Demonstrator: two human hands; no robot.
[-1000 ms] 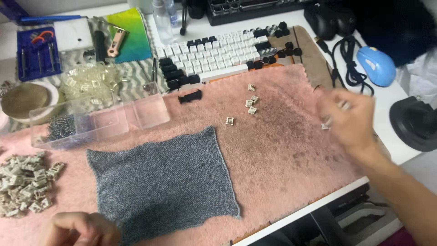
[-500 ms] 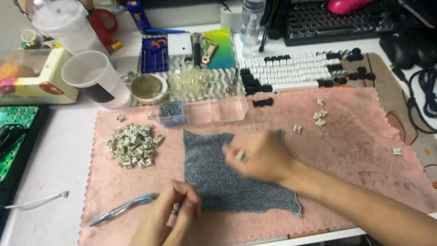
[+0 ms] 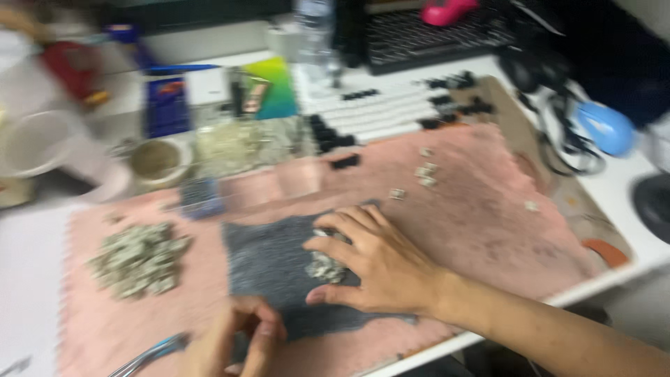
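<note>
Two hands are over the desk here, and the shot is pretty motion-blurred so small stuff is hard to read. The right hand (image 3: 370,262) lies palm down on the grey cloth (image 3: 279,258), fingers spread and curved around a small clump of keyboard switches (image 3: 324,267), thumb on the near side and fingertips touching or almost touching the clump; it looks more like cupping than a real pinch. The left hand (image 3: 234,342) is at the near edge of the frame, fingers bunched narrow with thumb against fingertips, and I can't tell if anything is held in there. Just left of it a pair of blue-handled tweezers (image 3: 150,355) lies on the pink mat (image 3: 488,223). The grey cloth lies on that mat, about the middle. Left of the cloth there's a bigger heap of switches (image 3: 139,258), well apart from the right hand. A few loose switches (image 3: 424,173) are scattered on the far right part of the mat. At the far edge of the mat sits a white keyboard with black keys (image 3: 398,112), a clear plastic box (image 3: 279,178) and a small round dish (image 3: 157,159). A blue mouse (image 3: 606,127) sits far right on the white desk (image 3: 28,279).
</note>
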